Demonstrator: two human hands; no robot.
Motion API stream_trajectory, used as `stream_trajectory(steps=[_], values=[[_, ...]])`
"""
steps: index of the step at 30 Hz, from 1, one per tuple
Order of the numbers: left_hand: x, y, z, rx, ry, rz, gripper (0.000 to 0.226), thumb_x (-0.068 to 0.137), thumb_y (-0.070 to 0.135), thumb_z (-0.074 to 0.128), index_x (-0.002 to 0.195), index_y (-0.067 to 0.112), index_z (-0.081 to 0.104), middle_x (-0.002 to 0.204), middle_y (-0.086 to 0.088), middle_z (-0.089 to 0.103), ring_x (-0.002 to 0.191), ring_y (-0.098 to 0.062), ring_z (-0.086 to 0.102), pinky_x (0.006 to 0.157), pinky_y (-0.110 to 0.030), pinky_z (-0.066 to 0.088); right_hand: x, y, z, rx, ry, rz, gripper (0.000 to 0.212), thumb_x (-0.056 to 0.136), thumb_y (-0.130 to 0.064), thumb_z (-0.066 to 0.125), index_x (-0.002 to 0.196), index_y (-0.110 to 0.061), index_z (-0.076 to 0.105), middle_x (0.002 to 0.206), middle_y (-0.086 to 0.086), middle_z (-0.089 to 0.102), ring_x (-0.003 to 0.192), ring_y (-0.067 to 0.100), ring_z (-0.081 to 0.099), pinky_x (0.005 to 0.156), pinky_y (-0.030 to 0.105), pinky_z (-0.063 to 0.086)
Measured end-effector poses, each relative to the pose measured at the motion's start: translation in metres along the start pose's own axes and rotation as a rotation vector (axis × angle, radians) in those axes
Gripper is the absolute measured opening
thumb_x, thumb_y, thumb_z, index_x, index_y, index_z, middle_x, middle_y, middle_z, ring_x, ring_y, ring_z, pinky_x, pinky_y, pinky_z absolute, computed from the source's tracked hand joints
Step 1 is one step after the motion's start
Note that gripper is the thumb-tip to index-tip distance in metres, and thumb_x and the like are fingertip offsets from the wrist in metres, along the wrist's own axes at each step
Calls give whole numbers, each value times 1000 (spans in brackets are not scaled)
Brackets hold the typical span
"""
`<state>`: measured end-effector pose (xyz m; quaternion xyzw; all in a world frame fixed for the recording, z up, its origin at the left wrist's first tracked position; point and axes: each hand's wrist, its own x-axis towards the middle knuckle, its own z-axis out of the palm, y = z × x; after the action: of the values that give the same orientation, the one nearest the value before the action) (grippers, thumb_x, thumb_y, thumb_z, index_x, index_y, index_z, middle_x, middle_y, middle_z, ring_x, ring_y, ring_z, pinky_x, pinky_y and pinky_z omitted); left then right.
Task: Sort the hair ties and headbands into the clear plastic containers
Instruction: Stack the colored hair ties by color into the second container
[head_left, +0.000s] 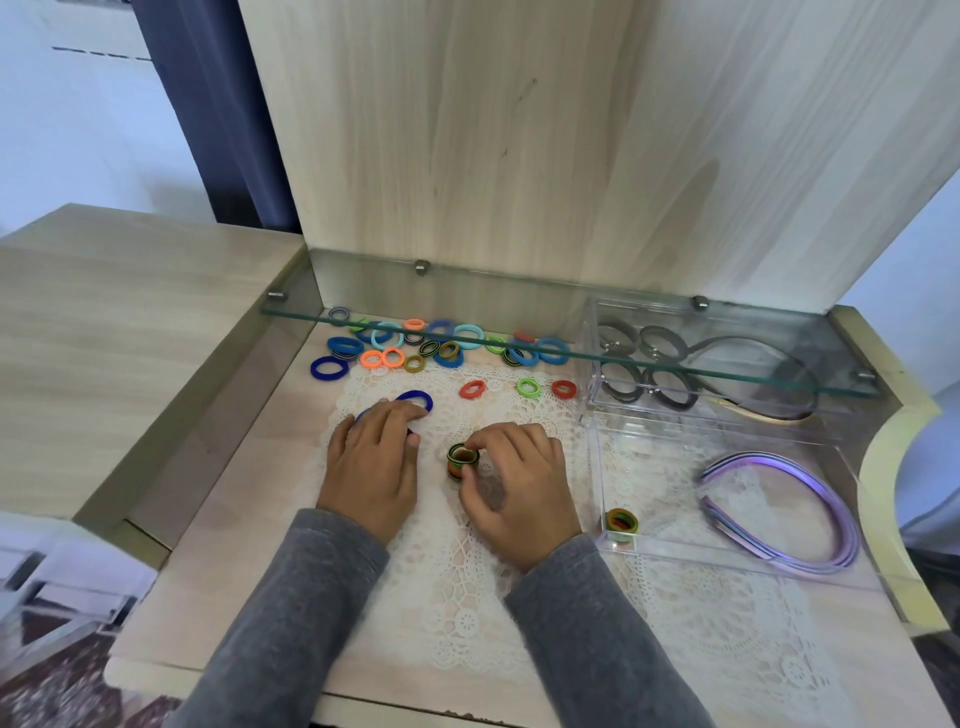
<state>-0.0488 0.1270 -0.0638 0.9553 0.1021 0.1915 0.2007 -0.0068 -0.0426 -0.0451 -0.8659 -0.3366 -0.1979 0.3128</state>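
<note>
Early, I judge: my right hand (514, 483) pinches stacked hair ties (461, 461), left hand (371, 457) flat on a blue tie (418, 399); loose ties (441, 345) remain beyond both.

I am resting my left hand (371, 462) flat, fingers straight; my right hand (519, 483) is pinching a hair-tie stack (461, 460) at its fingertips.

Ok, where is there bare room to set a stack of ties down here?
Free: the lace mat right of the right sleeve; the near box's floor between its tie stack and the headbands; bare wood left of the left hand. Crowded: loose ties under the glass shelf; the far box.
</note>
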Motion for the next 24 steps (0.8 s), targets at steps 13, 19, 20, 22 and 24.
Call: stream_trajectory(steps=[13,19,20,22,24], values=[[1,1,-1,-34,-46,13,40,92,21,31,125,18,53,136,-1,52,135,-22,39,112,-39,28,0,-2,0,-129,-114,31,15,72,-35,59,84,-29,66,104,-7,56,96,18,45,76,35,36],[2,2,-1,-16,-47,24,42,90,20,30,124,17,54,135,-2,53,135,-22,39,111,-39,27,2,-5,0,-175,-160,51,15,69,-35,62,83,-31,66,105,-7,55,97,18,44,76,35,36],[2,2,-1,-14,-47,25,42,90,20,30,124,17,54,135,-2,53,135,-22,39,112,-39,27,3,-6,-1,-184,-172,55,15,68,-35,62,82,-31,65,105,-6,54,97,19,44,76,35,36],[2,2,-1,-7,-43,30,42,90,19,31,124,17,55,134,-2,53,134,-23,40,111,-40,28,5,-8,-4,-213,-195,54,15,68,-36,62,81,-30,66,105,-4,54,97,20,43,77,36,37],[3,2,-1,-2,-28,40,41,89,17,32,123,16,56,133,-3,54,133,-24,42,110,-39,28,7,-9,-7,-262,-228,44,17,68,-38,62,81,-29,67,104,-2,54,96,22,43,76,37,38]])
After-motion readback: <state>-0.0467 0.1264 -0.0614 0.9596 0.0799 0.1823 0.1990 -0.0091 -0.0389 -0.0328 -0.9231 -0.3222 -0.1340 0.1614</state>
